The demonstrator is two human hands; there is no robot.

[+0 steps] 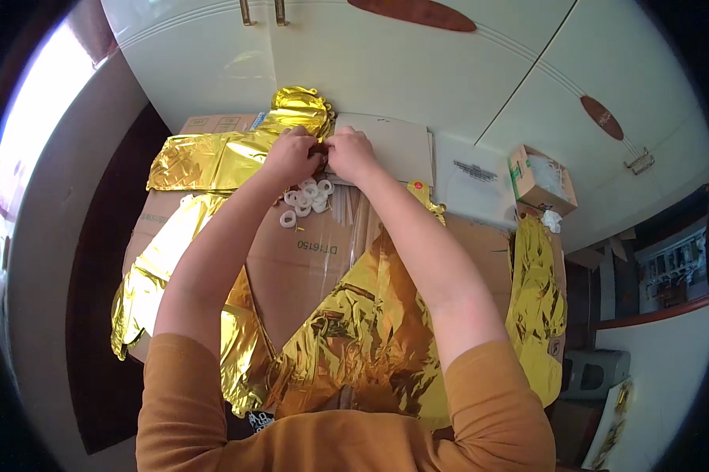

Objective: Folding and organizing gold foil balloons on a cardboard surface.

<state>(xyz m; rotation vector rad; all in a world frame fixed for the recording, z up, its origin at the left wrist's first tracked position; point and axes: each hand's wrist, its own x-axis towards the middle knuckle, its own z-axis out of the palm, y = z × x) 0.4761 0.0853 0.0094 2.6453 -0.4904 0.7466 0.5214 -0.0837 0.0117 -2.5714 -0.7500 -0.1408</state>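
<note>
At the far side of the cardboard surface, my left hand (290,156) and my right hand (350,154) are close together, fingers closed in pinches. Between the fingertips they grip the edge of a flat gold foil balloon (213,160), whose folded upper part (295,110) lies just beyond them. The exact pinched spot is partly hidden by the fingers. Just nearer than my hands lies a heap of small white rings (307,197), like little rolls. Beside it are thin, pale strips (343,206). More crumpled gold foil (354,322) spreads under my forearms and up against my body.
Stacked grey-beige boards (390,145) lie right of my hands, beside a pale flat sheet or lid (472,185). An open small carton (542,179) holds clear plastic. Another gold foil piece (535,307) drapes over the right edge. White cabinet doors (386,67) rise behind the cardboard (291,271).
</note>
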